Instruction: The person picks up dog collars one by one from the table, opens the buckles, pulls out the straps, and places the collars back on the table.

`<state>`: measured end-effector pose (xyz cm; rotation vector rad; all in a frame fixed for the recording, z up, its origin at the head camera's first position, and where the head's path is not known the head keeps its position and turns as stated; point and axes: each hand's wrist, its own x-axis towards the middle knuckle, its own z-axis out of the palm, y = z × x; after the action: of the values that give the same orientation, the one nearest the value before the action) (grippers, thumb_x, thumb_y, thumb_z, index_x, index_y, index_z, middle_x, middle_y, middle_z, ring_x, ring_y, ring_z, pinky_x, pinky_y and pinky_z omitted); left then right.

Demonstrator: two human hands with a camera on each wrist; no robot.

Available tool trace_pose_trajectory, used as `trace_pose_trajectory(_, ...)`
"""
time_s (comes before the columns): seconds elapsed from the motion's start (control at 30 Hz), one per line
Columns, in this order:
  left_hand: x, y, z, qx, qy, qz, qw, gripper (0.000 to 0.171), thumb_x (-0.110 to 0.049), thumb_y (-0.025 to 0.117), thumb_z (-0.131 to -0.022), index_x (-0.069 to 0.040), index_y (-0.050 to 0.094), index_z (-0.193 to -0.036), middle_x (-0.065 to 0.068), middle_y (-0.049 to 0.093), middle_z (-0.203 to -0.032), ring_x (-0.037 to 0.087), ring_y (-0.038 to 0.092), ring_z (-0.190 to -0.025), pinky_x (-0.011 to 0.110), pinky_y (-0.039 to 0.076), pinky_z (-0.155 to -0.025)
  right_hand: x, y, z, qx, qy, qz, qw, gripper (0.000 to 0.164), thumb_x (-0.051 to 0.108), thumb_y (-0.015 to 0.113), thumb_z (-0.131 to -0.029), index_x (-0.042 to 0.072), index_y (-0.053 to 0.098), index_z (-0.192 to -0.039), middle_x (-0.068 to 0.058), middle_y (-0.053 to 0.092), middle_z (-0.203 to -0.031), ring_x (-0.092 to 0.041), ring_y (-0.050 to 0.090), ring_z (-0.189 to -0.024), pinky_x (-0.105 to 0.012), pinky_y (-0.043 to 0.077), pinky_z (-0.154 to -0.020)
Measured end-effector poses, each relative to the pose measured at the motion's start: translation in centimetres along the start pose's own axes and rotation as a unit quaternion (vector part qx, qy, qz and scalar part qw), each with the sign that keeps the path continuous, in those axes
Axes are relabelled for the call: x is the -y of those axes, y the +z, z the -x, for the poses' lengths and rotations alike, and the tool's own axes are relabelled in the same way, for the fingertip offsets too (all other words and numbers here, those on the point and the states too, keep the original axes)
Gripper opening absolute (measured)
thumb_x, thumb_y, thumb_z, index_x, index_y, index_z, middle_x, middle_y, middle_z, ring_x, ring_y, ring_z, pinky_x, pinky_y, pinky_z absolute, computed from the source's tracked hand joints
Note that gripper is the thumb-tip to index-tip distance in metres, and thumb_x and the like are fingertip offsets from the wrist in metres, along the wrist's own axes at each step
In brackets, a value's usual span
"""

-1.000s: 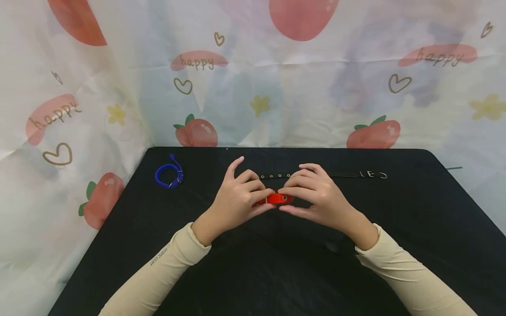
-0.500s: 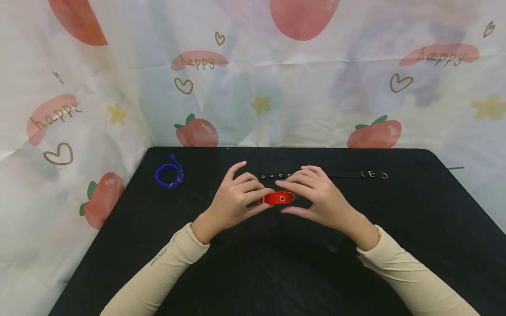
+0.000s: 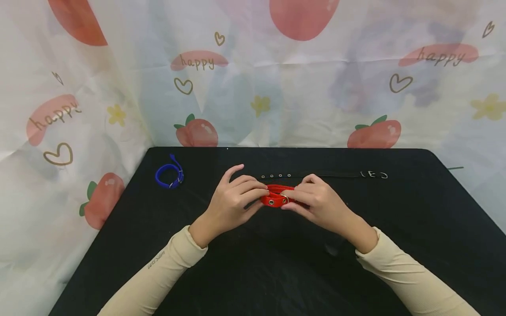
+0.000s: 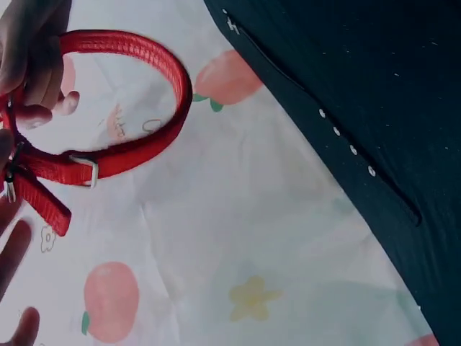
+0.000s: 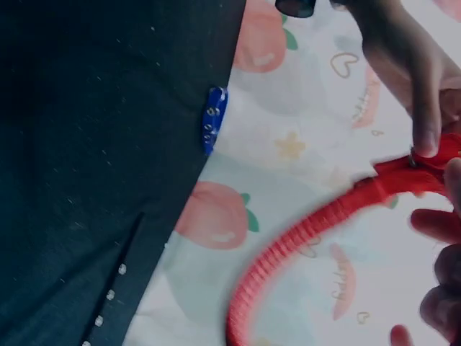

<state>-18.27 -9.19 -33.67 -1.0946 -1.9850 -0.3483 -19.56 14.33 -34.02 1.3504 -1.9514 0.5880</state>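
A red buckled collar (image 3: 272, 202) with metal eyelets and a ring is held up between both hands, its loop closed. My left hand (image 3: 236, 196) grips its left side with thumb and fingers, the little finger lifted away. With thumb and forefinger, my right hand (image 3: 319, 201) pinches the collar close to the metal ring. Seen from the left wrist, the loop hangs wide, with a metal buckle (image 4: 94, 171) on the band and a short strap end (image 4: 49, 205) sticking out. The right wrist view has the collar's ribbed band (image 5: 277, 256) partly blurred.
A blue collar (image 3: 157, 176), buckled into a ring, lies at the table's back left. Behind my hands a black strap (image 3: 312, 175) with eyelets and metal fittings (image 3: 371, 174) stretches across the black table (image 3: 253, 272). Printed cloth (image 3: 300, 83) hangs behind and at the sides.
The right hand's fingers have closed onto the collar beside the ring after being spread. The collar has turned leftward in the hands, so its ring and open loop now show.
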Motion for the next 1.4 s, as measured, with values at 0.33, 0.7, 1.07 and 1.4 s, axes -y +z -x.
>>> trace_pose_trajectory(0.33,-0.5,0.0,-0.1,-0.011,0.086,0.104,0.9907,0.021,-0.006,0.08,-0.071,-0.005,0.068,-0.089,0.006,0.066,-0.091,0.016,0.064,-0.087,0.024,0.053,-0.087,-0.2,0.5,-0.1,-0.004,-0.024,0.006,1.0,0.026,0.013,0.073,-0.078,0.007,0.071,-0.103,-0.002,0.064,-0.065,-0.012,0.052,-0.058,-0.037,0.044,-0.069)
trace_pose_trajectory(0.7,-0.7,-0.6,-0.4,-0.055,0.228,0.015,0.972,0.017,-0.007,0.072,-0.081,-0.004,0.072,-0.098,0.003,0.072,-0.094,0.015,0.068,-0.091,0.026,0.052,-0.09,0.3,1.3,-0.6,0.001,-0.056,0.076,0.996,0.027,0.024,0.051,-0.092,0.008,0.072,-0.098,0.001,0.065,-0.064,-0.009,0.047,-0.051,-0.026,0.034,-0.054)
trace_pose_trajectory(1.07,-1.1,-2.1,-0.2,-0.032,0.219,-0.118,0.9682,0.014,-0.006,0.058,-0.091,-0.006,0.072,-0.093,0.002,0.067,-0.084,0.015,0.063,-0.079,0.026,0.053,-0.085,-0.1,-0.1,-0.4,0.065,0.002,0.199,0.978,0.04,0.005,0.088,-0.051,0.008,0.068,-0.085,0.001,0.064,-0.062,-0.01,0.055,-0.051,-0.027,0.037,-0.054)
trace_pose_trajectory(1.4,-0.8,-1.2,0.3,0.087,0.051,-0.148,0.9839,0.014,-0.024,0.076,-0.078,-0.012,0.07,-0.082,-0.002,0.066,-0.08,0.014,0.061,-0.079,0.028,0.05,-0.085,-0.3,-0.4,0.3,0.043,0.011,0.14,0.989,0.026,0.005,0.085,-0.056,0.007,0.07,-0.078,0.0,0.065,-0.061,-0.01,0.054,-0.051,-0.028,0.042,-0.055)
